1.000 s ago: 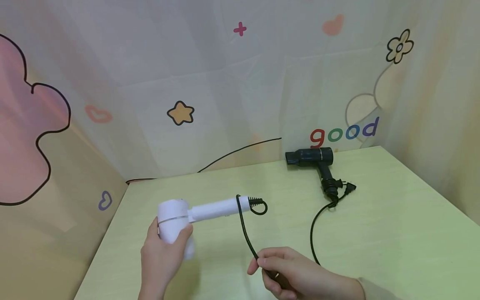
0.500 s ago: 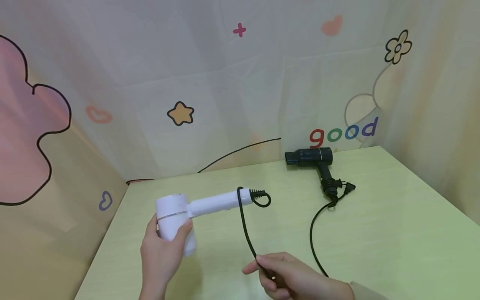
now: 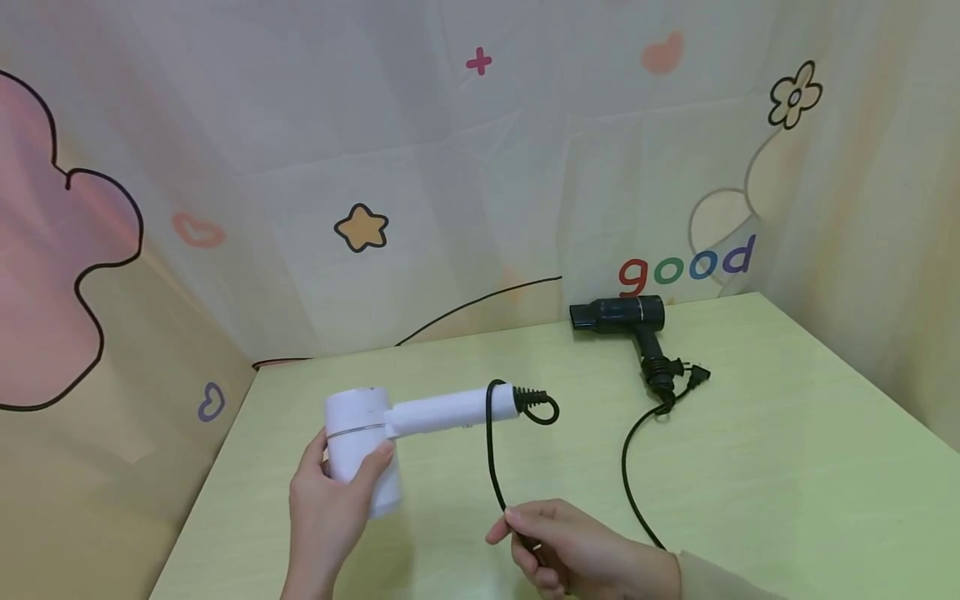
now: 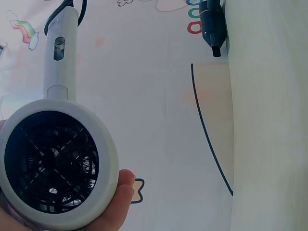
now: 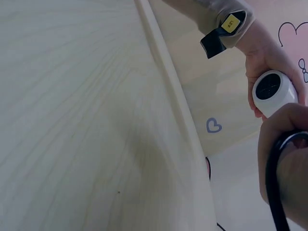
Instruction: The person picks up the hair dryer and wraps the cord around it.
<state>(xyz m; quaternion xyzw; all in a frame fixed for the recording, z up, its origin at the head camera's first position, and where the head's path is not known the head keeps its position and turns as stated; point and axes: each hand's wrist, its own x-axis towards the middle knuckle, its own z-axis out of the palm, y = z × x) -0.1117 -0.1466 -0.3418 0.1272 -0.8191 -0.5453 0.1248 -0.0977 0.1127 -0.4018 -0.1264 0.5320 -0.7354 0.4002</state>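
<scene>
Pale table [image 3: 750, 483], patterned cloth [image 3: 450, 158] behind, left fingers [image 3: 313, 456] curled round white hairdryer [image 3: 420, 417], right fingers [image 3: 534, 523] pinching cord [image 3: 491, 454]

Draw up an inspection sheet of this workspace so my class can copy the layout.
Surface: pale yellow-green, wood-grained tabletop.
Job's things: white, cylinder-headed hair dryer, held above the tabletop.
Clutter: black, narrow-nozzled hair dryer, lying near the back edge.
Grips: left grip holds the white dryer's head; right grip pinches a flexible black cord.
Cables: that cord crosses the white dryer near its handle's end; another stretch of black cord curves forward from the black dryer's handle, its far end hidden.
Surroundings: pale, creased hanging printed with a star, hearts and "good".
</scene>
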